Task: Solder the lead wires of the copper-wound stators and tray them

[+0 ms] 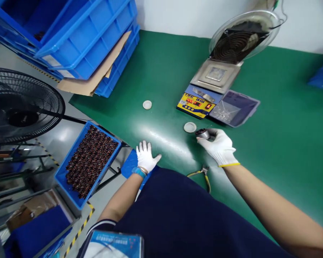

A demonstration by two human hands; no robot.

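My right hand point(218, 145), in a white knit glove, grips a small silver metal cylinder point(204, 134) with a dark top, just above the green table. Beside it lies a shallow white round dish point(190, 127). Nearer my body rest cutting pliers point(205, 170) with yellow handles. My left hand point(146, 157), also gloved, is at the table's front edge with its fingers spread and nothing in them. A second white round dish point(147, 104) lies farther back, beyond the left hand.
An electronic unit with a yellow panel and red digits point(194, 104) stands behind the right hand, next to a grey plastic tray point(249, 113). Stacked blue crates point(97, 46) occupy the back left. A blue bin point(59, 175) of small copper-and-dark parts and a black fan point(24, 104) are left.
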